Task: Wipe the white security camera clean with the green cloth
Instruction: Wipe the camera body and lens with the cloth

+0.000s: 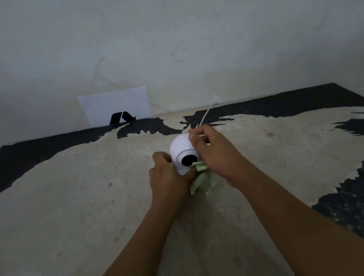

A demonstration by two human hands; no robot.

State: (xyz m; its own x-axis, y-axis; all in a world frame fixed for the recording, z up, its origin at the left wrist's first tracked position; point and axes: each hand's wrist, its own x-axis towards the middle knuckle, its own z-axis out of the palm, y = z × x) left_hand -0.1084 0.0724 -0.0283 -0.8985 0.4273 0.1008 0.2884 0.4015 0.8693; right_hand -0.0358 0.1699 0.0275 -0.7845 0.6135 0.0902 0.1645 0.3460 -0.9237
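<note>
The white security camera [181, 149] stands upright in the middle of the worn table [66, 206], its round head and black lens [189, 159] facing me. My left hand [165, 177] grips its base from the left. My right hand [213, 154] presses against the right side of the head, with the pale green cloth [202, 180] bunched under its palm and hanging down below the lens. A thin white cable [206, 115] runs from behind the camera toward the wall.
The tabletop is beige with peeling black patches along the back and right edges. A white sheet of paper [116, 104] leans on the grey wall at the back, with a small black folded object [122, 117] in front of it.
</note>
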